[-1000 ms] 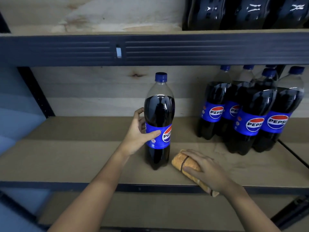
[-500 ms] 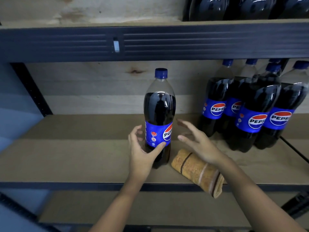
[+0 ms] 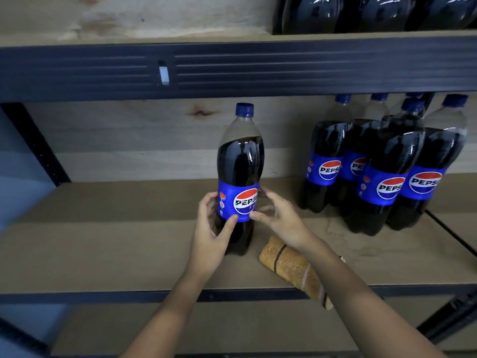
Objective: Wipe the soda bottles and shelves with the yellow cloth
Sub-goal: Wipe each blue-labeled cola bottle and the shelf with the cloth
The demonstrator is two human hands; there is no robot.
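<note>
One Pepsi bottle (image 3: 240, 161) with a blue cap stands upright alone on the middle shelf (image 3: 103, 244), its logo facing me. My left hand (image 3: 210, 228) grips its lower body from the left, thumb across the bottom of the label. My right hand (image 3: 280, 218) holds the bottle's right side, thumb at the label's edge and fingers curled behind. The folded yellow cloth (image 3: 291, 267) lies on the shelf under my right forearm, one end hanging over the front edge.
Several more Pepsi bottles (image 3: 387, 166) stand grouped at the shelf's right. A dark metal beam (image 3: 258, 68) fronts the upper shelf, where dark bottles (image 3: 374, 14) sit at right. A black upright (image 3: 36, 143) runs down the left. A lower shelf (image 3: 232, 324) shows below.
My right hand left the cloth on the shelf and came up to the lone bottle. The bottle has turned so its logo faces me, and my left hand slid lower on it.
</note>
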